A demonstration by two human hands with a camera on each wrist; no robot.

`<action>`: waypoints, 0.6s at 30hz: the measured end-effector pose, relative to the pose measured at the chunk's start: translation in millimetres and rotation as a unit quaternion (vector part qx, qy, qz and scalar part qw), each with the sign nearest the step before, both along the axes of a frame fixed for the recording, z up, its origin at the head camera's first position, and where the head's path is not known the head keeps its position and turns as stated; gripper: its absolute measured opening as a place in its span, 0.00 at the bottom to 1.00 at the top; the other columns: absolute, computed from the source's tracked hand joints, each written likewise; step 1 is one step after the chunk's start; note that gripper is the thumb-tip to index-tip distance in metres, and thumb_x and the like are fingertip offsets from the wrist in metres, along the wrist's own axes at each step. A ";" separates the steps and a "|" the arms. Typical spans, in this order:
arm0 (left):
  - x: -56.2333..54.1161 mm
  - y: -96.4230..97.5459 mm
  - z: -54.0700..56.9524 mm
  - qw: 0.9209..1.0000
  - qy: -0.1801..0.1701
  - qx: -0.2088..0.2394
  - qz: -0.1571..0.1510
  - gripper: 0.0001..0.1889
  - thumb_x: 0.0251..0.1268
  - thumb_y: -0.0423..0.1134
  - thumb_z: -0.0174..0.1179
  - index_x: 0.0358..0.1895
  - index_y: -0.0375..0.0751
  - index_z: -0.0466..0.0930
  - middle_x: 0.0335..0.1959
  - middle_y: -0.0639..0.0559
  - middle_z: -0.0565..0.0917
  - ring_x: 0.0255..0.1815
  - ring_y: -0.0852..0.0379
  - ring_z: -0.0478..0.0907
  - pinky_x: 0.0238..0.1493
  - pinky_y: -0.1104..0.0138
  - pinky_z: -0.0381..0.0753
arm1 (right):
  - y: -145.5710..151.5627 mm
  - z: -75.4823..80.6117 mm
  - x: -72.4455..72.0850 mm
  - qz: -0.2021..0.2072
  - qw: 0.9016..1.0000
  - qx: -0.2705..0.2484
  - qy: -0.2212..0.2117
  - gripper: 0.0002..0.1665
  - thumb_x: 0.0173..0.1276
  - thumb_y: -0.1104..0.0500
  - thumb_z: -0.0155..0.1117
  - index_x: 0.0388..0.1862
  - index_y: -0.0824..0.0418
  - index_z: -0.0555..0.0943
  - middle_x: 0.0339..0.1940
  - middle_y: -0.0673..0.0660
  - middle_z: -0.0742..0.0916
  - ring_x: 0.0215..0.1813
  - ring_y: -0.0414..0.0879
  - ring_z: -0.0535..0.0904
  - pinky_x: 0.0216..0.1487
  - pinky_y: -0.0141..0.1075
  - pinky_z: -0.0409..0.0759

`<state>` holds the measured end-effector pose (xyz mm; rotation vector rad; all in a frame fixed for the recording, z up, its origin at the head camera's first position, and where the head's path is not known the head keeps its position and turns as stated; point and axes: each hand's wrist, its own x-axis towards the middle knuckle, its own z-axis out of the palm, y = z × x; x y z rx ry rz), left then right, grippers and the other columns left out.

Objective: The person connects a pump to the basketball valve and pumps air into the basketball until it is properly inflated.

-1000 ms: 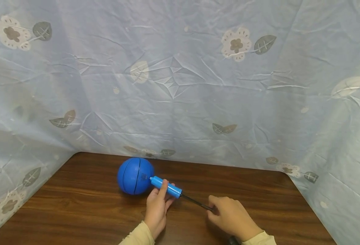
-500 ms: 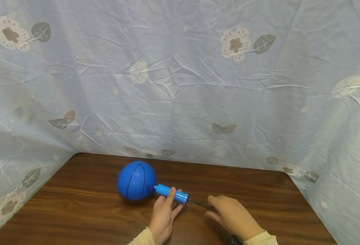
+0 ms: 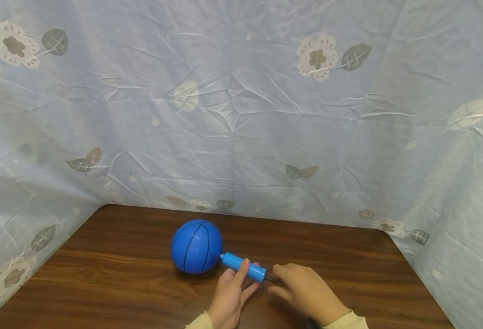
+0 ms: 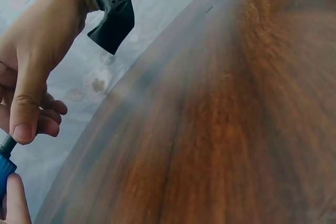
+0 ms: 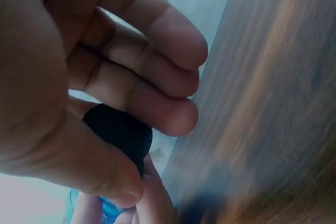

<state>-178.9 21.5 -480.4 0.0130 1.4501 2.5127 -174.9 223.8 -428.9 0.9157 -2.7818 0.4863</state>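
Note:
A blue ball [image 3: 193, 246] with black seam lines sits on the table, left of both hands in the head view. Against its right side is the nozzle of a blue hand pump [image 3: 231, 261]; how deep the tip goes is hidden. My left hand [image 3: 230, 294] grips the pump's barrel, thumb on top. At the other end, my right hand [image 3: 307, 290] holds the black pump handle [image 5: 118, 132] between thumb and fingers, as the right wrist view shows. Only a short length of the dark rod [image 3: 272, 279] is visible between barrel and right hand.
The brown wood-grain table [image 3: 101, 269] has rounded far corners. A pale blue curtain [image 3: 241, 137] with flower and leaf prints hangs behind it and along both sides. A black device [image 4: 114, 14] is strapped at the right wrist.
The ball, the pump barrel and my left hand have shifted right and slightly nearer. My right hand has stayed almost in place, and less of the rod shows between the hands.

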 end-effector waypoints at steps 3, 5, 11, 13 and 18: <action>-1.0 -2.3 1.3 1.000 0.005 -0.002 -0.004 0.37 0.82 0.56 0.51 0.71 0.24 0.57 0.68 0.33 0.75 0.67 0.47 0.77 0.68 0.50 0.77 | 0.1 -1.4 0.8 -0.008 1.000 0.005 0.011 0.14 0.69 0.47 0.73 0.35 0.49 0.76 0.25 0.36 0.75 0.25 0.29 0.65 0.24 0.26 0.71; -2.8 -4.1 2.1 1.000 0.011 -0.006 0.000 0.36 0.83 0.57 0.49 0.71 0.24 0.56 0.68 0.32 0.75 0.67 0.46 0.77 0.67 0.51 0.78 | 0.6 -2.4 1.0 -0.018 1.000 0.009 0.013 0.14 0.69 0.47 0.73 0.34 0.48 0.76 0.24 0.36 0.74 0.23 0.29 0.63 0.21 0.26 0.68; -15.7 -14.5 5.0 0.997 0.021 -0.027 0.072 0.37 0.82 0.58 0.50 0.70 0.23 0.58 0.66 0.31 0.75 0.65 0.48 0.78 0.64 0.53 0.81 | 4.8 -2.3 0.2 -0.047 0.999 0.013 -0.010 0.14 0.66 0.51 0.74 0.31 0.46 0.75 0.23 0.36 0.73 0.22 0.31 0.63 0.17 0.27 0.64; -21.3 -20.1 6.6 0.995 0.022 -0.035 0.096 0.38 0.81 0.59 0.50 0.71 0.24 0.59 0.66 0.31 0.76 0.66 0.47 0.77 0.65 0.53 0.80 | 6.5 -0.6 0.3 -0.054 0.998 0.011 -0.018 0.13 0.66 0.52 0.74 0.32 0.45 0.76 0.24 0.36 0.76 0.22 0.31 0.64 0.17 0.28 0.65; -28.9 -29.2 8.9 0.992 0.015 -0.030 0.120 0.38 0.81 0.59 0.50 0.72 0.25 0.58 0.67 0.32 0.74 0.71 0.42 0.73 0.67 0.50 0.78 | 9.6 5.3 1.5 -0.062 0.998 0.007 -0.030 0.10 0.67 0.55 0.73 0.33 0.47 0.79 0.26 0.37 0.80 0.23 0.31 0.66 0.20 0.28 0.69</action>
